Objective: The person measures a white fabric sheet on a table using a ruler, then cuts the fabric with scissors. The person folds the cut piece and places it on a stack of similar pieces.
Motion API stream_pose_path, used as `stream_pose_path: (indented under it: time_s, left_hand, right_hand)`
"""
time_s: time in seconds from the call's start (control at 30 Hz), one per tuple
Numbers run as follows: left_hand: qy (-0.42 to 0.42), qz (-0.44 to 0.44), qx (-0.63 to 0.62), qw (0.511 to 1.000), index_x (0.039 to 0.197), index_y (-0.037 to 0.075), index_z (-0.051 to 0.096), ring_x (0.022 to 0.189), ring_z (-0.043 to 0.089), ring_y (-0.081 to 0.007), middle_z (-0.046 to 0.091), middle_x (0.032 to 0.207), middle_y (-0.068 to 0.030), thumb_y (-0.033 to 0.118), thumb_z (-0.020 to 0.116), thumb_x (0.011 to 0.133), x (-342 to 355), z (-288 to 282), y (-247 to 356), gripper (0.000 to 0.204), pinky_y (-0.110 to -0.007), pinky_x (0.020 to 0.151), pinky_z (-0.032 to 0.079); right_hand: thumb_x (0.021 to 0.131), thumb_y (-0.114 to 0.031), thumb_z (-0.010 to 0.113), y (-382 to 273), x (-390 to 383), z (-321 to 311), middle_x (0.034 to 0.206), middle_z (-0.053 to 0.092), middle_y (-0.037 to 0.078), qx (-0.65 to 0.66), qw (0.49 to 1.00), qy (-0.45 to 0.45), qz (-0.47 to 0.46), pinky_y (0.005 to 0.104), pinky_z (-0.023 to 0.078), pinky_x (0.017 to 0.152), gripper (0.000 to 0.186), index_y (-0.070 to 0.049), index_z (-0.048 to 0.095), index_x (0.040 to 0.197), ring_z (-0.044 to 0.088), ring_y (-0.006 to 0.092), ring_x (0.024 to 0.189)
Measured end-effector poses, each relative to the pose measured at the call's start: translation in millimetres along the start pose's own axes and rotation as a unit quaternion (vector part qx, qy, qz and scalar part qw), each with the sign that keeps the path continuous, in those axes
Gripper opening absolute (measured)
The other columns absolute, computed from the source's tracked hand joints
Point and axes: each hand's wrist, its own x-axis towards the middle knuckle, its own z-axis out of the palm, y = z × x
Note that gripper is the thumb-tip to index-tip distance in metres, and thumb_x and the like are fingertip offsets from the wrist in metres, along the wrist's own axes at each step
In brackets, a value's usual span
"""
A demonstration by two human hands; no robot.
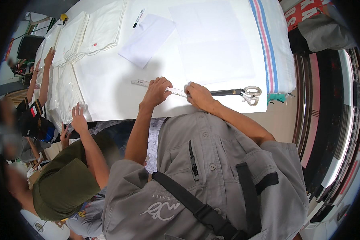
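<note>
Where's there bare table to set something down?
Barest patch: the white table between the white stacks, loose paper and ruler. Crowded: the left end under stacks, and around the left hand, right hand and scissors.

Near the table's (pixel 104 98) front edge, open room lies left of the ruler (pixel 177 92); tailor's shears (pixel 251 96) obstruct the front right corner.

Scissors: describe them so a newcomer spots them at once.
On the white-topped table, go to the near right corner. The scissors lie just right of the person's right hand. Silvery looped handles and dark blades distinguish them from the pale ruler.
</note>
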Motion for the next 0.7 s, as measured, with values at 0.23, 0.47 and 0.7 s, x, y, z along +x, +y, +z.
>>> stream_pose_path:
  time_s: [0.23, 0.47, 0.7]
  left_hand:
    - [0.037, -0.006, -0.024, 0.999, 0.109, 0.012, 0.065, 0.115, 0.056, -0.0305, 0.063, 0.109, -0.0050, 0.009, 0.074, 0.087, -5, 9, 2, 0.025, -0.049, 0.099, 0.042]
    - [0.011, -0.003, -0.020, 1.000, 0.111, 0.011, 0.063, 0.115, 0.057, -0.0310, 0.064, 0.112, -0.0060, 0.008, 0.074, 0.087, 0, 3, 7, 0.027, -0.049, 0.099, 0.042]
    - [0.035, -0.008, -0.035, 0.999, 0.114, 0.011, 0.063, 0.115, 0.057, -0.0310, 0.064, 0.115, -0.0065, 0.005, 0.074, 0.086, -6, 18, 6, 0.030, -0.048, 0.098, 0.043]
  right_hand:
    - [0.088, -0.007, 0.066, -11, -3, -1, 0.103, 0.062, 0.015, 0.005, 0.999, 0.018, 0.042, 0.0498, 0.057, 0.079, 0.024, -0.006, 0.060, 0.111, 0.068, 0.0375, 0.095]
    - [0.094, -0.011, 0.061, -18, 5, -4, 0.110, 0.065, 0.017, -0.022, 0.990, -0.058, 0.124, 0.0511, 0.058, 0.080, 0.019, -0.005, 0.058, 0.112, 0.069, 0.0378, 0.099]
    - [0.093, -0.009, 0.061, -14, 0, -1, 0.108, 0.065, 0.019, -0.035, 0.996, -0.014, 0.086, 0.0526, 0.059, 0.080, 0.017, -0.003, 0.060, 0.110, 0.070, 0.0400, 0.097]
